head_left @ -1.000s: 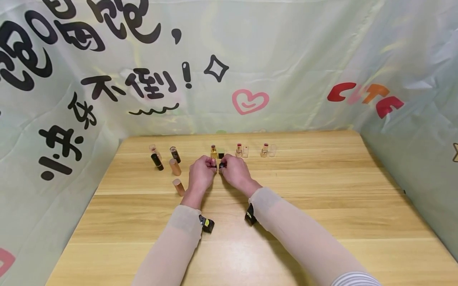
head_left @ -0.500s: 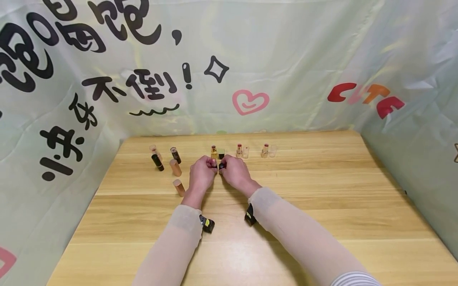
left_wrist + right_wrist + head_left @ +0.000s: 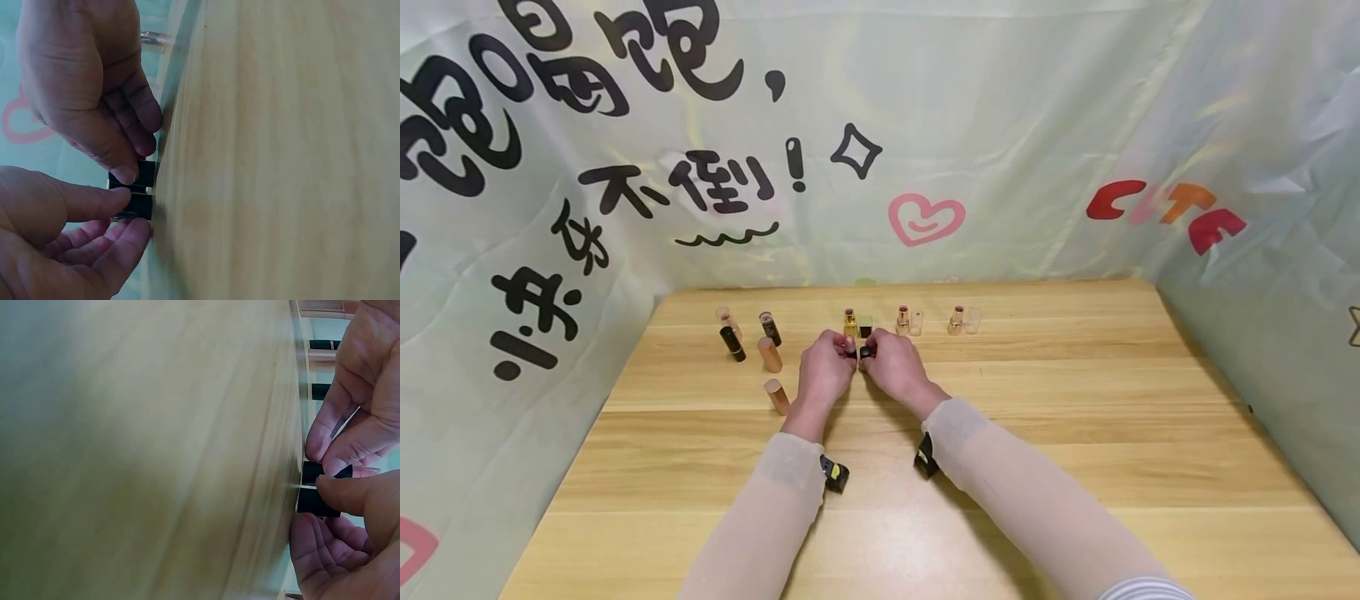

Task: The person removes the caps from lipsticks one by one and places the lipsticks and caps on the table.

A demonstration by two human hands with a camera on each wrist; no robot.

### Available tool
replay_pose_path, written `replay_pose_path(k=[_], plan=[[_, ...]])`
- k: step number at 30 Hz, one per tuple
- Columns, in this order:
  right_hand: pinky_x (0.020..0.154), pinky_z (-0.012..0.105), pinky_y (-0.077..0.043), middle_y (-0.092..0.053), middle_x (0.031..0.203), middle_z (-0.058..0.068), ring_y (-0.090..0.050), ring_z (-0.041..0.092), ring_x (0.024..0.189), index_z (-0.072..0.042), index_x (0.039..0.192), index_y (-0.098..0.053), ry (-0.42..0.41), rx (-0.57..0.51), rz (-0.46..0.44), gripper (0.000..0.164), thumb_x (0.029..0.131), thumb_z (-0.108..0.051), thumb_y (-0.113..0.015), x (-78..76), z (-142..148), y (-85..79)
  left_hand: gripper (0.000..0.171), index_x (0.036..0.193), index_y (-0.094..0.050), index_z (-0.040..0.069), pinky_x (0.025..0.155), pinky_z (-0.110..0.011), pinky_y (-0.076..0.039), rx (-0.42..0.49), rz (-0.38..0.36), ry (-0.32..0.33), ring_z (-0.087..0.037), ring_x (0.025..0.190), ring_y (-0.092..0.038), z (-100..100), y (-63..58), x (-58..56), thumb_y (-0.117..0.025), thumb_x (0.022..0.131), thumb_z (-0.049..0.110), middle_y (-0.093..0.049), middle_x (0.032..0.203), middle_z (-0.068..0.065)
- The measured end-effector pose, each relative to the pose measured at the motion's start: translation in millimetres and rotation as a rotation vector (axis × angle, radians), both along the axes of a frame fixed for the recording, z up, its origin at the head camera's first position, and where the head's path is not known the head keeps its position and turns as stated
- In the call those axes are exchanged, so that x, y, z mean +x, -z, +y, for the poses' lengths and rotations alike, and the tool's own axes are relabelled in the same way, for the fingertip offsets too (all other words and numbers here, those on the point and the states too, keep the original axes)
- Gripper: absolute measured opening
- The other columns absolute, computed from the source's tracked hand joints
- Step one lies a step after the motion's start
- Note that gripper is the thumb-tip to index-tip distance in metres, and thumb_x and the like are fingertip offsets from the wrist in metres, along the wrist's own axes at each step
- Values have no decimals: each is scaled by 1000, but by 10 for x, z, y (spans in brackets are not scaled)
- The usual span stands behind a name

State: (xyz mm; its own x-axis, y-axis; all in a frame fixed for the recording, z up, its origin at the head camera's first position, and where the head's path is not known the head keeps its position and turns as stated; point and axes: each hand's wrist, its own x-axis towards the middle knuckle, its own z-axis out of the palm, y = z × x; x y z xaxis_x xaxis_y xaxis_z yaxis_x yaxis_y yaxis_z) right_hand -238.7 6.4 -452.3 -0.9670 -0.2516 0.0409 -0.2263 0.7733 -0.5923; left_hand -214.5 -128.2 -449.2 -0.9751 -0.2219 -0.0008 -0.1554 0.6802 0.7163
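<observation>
My left hand (image 3: 827, 367) pinches an uncapped lipstick (image 3: 319, 472) with a black base, upright on the tabletop; its pinkish tip pokes up past the fingers. Just to its right, my right hand (image 3: 892, 363) holds a short black lipstick cap (image 3: 317, 502) between thumb and fingers. Cap and base stand side by side, a narrow gap between them, in both wrist views. Right behind the hands are a gold lipstick (image 3: 850, 322) with its tip bare and a black-and-gold square cap (image 3: 866, 326).
Back right stand two open lipsticks, one (image 3: 902, 320) beside its clear cap (image 3: 917, 322), the other (image 3: 956, 320) beside its clear cap (image 3: 973, 321). To the left are a black tube (image 3: 732, 343), a dark patterned tube (image 3: 770, 328), a clear-topped pink tube (image 3: 727, 318) and two copper tubes (image 3: 770, 354).
The head view has shifted slightly, so everything sits a little lower in the picture. Both hands keep their places and their hold on the lipstick and cap.
</observation>
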Motion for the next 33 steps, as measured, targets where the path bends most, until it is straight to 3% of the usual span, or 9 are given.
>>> replay_pose_path(k=[4,9,14,15,20,24,28,33], plan=[[85,44,-59,-76,107,12,-72,29,93,-6,116,-70,16,-12,0,24,96,-18,-78,28,19,-37,34,131,-59,6,87,-46,-57,-24,-43,-10,-33,100,-71,28,-107,46,-69,98,8,-74,112,-12],[79,43,-57,-76,105,13,-66,26,82,-4,118,-70,40,-47,27,25,99,-20,-73,75,63,-128,45,141,-49,4,82,-46,-55,-44,-75,-4,-34,97,-67,38,-359,152,-62,98,3,-69,117,-16],[81,45,-58,-76,110,11,-68,26,84,-6,119,-72,68,-91,93,26,103,-24,-67,113,93,-244,31,130,-59,7,81,-43,-54,-111,-32,38,-31,95,-66,-7,-643,293,-59,100,5,-67,114,-13],[82,44,-58,-76,110,10,-69,25,85,-6,119,-72,65,-102,106,25,103,-25,-67,120,91,-268,25,126,-62,8,88,-46,-53,-131,-14,46,-29,92,-66,-24,-699,324,-60,101,8,-69,111,-11],[80,41,-57,-73,104,7,-66,22,87,-8,116,-74,-10,-129,172,21,103,-23,-66,159,-4,-402,14,113,-71,10,87,-49,-51,-178,79,44,-25,80,-65,-207,-943,411,-61,104,15,-72,96,-5],[93,44,-56,-74,119,10,-68,26,107,-7,123,-73,-108,-111,213,27,104,-24,-65,162,-135,-514,16,116,-69,8,76,-43,-52,-187,76,12,-29,86,-64,-490,-1073,352,-58,105,13,-70,104,-9],[108,46,-52,-70,136,10,-62,29,130,-8,131,-71,-165,-82,180,32,105,-25,-64,138,-266,-587,20,117,-71,6,83,-48,-52,-276,84,-6,-36,97,-63,-791,-1134,229,-57,104,12,-70,112,-15],[115,46,-47,-66,143,9,-57,29,138,-8,137,-67,-222,-19,113,36,106,-26,-62,92,-413,-623,27,124,-71,4,98,-55,-50,-370,54,26,-47,115,-59,-1007,-1102,78,-59,101,12,-68,124,-21]])
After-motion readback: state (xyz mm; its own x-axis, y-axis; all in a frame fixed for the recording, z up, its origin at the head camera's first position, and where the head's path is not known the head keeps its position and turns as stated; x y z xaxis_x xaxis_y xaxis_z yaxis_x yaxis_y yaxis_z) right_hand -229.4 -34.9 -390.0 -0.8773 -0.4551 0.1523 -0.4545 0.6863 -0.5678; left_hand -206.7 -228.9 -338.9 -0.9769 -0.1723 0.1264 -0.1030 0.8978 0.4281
